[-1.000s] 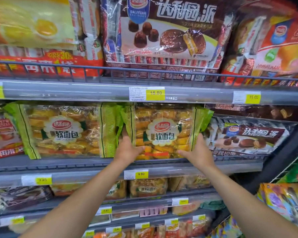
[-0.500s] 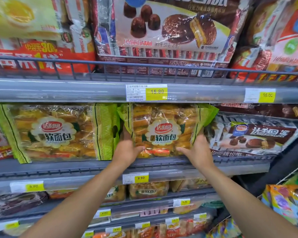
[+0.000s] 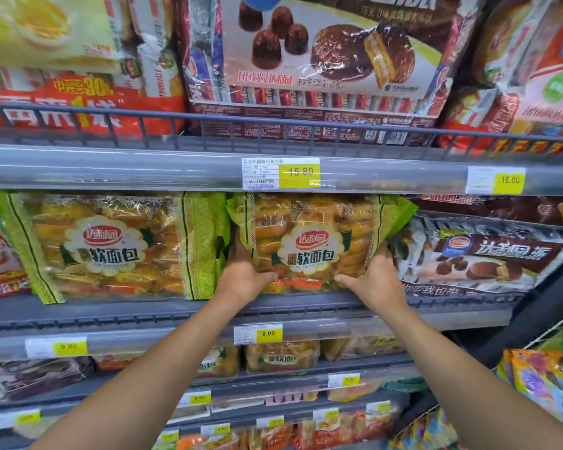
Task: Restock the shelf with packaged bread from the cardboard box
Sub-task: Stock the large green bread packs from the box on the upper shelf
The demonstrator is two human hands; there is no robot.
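A green-edged clear bag of soft bread rolls [image 3: 316, 241] stands upright on the middle grey shelf [image 3: 143, 316]. My left hand [image 3: 244, 274] grips its lower left corner, thumb across the front and fingers behind the bag. My right hand [image 3: 376, 280] grips the lower right corner the same way. A second, identical bread bag [image 3: 111, 248] stands just to the left, its edge touching the held bag. The cardboard box is out of view.
Dark chocolate-pie bags [image 3: 488, 254] lie right of the held bag. Above, a shelf rail [image 3: 273, 125] fronts a large chocolate-pie pack [image 3: 322, 60]. Lower shelves hold more bread packs [image 3: 281, 357]. Colourful snack bags [image 3: 540, 381] hang at the lower right.
Both hands have closed in on the bag's lower corners and pushed it back and upright on the shelf. The view has moved closer and tilted slightly down.
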